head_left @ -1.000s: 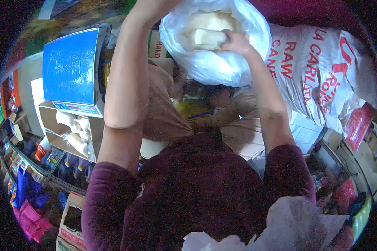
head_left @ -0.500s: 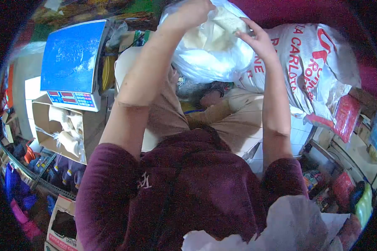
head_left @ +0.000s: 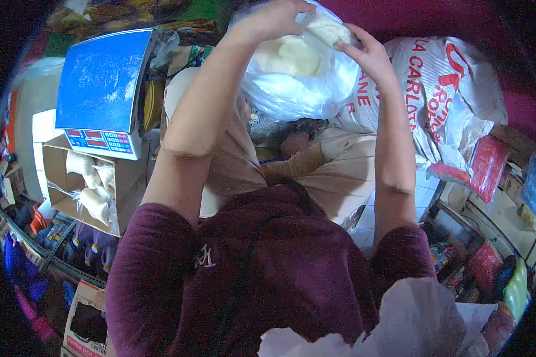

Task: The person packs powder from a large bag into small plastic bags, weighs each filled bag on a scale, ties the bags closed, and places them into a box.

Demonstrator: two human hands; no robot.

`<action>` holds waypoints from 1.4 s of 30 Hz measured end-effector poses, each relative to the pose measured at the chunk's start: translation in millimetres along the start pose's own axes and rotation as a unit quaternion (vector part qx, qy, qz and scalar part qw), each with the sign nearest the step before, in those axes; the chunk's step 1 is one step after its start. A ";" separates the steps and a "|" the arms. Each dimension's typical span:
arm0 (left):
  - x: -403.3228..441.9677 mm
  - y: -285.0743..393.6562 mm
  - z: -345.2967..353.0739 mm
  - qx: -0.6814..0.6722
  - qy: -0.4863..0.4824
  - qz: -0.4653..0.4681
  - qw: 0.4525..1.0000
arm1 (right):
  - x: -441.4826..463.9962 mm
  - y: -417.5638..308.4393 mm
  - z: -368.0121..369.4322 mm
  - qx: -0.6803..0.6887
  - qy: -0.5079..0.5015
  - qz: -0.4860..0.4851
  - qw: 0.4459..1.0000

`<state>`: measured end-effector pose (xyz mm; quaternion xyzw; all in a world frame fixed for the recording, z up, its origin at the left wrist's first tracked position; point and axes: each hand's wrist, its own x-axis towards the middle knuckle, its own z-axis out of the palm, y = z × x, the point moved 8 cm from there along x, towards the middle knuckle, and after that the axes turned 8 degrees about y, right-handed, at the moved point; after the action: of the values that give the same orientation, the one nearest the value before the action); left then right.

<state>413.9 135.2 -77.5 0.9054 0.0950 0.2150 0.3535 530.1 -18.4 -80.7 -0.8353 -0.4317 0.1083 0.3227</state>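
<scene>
A small clear plastic bag of pale, grainy stuff, perhaps sugar, is held tilted between my two hands at the top of the view. My left hand has its fingers bent at the bag's left end. At the other end, the thumb and fingers of my right hand grip the filled part. Just beneath lies a large white plastic bag, its mouth wide, with more of the pale stuff inside.
A digital scale with a blue platform stands at left, beside a cardboard box of small filled bags. A printed white sack leans at right. A red packet lies below it. Torn white sheet material hangs near my lap.
The small bag has been lifted and tilted away from the pale stuff, uncovering more of it. My left hand has shifted slightly right, its fingers now reaching toward the small bag.
</scene>
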 end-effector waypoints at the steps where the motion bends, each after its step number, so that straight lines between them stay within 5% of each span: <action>1: 0.0 2.3 1.1 0.001 0.000 -0.003 1.000 | 2.3 -4.4 -3.0 0.000 0.000 -0.001 1.000; 7: 6.8 -1.9 18.0 -0.057 0.000 -0.029 0.998 | 26.0 -50.0 -13.2 -0.291 -0.064 -0.052 0.953; 9: 11.4 -2.9 27.5 -0.077 0.024 -0.026 0.996 | 35.0 -60.5 2.1 -0.428 -0.158 -0.103 0.884; 11: 14.5 -6.8 33.9 -0.158 0.014 -0.101 0.982 | 41.4 -77.2 7.3 -0.472 -0.183 -0.077 0.859; 14: 19.1 3.7 24.0 -0.274 0.031 -0.094 0.957 | 45.1 -106.7 8.9 -0.525 -0.194 -0.050 0.828; 17: 24.8 1.3 19.9 -0.086 0.103 0.033 0.990 | 45.4 -120.4 6.2 -0.553 -0.170 -0.074 0.812; 21: 21.9 7.5 12.5 -0.127 0.099 0.006 0.987 | 48.0 -126.1 4.3 -0.602 -0.179 -0.113 0.770; 28: 18.3 14.3 -2.6 -0.079 0.110 -0.011 0.991 | 39.8 -141.5 -14.0 -0.566 -0.103 -0.169 0.800; 33: 6.1 -28.4 -12.9 -0.033 0.135 -0.028 0.990 | 32.1 -96.8 -52.6 -0.472 -0.082 -0.023 0.878; 35: -0.8 -68.3 5.3 0.165 0.014 -0.108 0.980 | 28.0 -48.9 -23.2 -0.450 -0.119 -0.042 0.884; 39: -2.6 -76.8 -16.9 0.141 0.076 -0.073 0.984 | 4.3 7.7 79.5 -0.442 -0.209 0.027 0.872; 42: -1.2 -72.5 -32.4 0.024 0.043 -0.139 0.989 | -2.6 33.6 136.6 -0.412 -0.235 0.037 0.880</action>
<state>396.6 207.3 -105.9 0.8815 0.2404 0.1999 0.3538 487.6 26.4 -207.2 -0.8581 -0.4694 0.1261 -0.1658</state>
